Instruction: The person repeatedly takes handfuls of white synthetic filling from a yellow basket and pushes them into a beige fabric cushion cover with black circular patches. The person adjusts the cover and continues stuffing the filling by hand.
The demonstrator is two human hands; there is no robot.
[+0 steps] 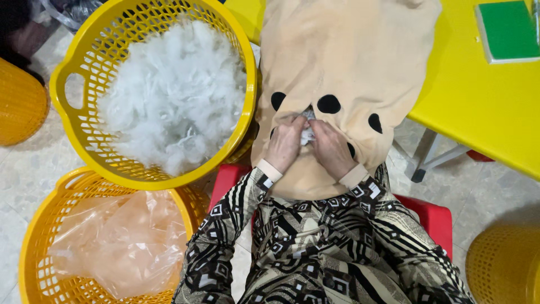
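I see both my left hand and right hand pinching white stuffing, mostly hidden, probably inside the tan plush cover beside the fluff-filled yellow basket.

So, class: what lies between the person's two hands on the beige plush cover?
In the head view, a small tuft of white stuffing sits between the left hand and right hand, at an opening in the beige plush cover.
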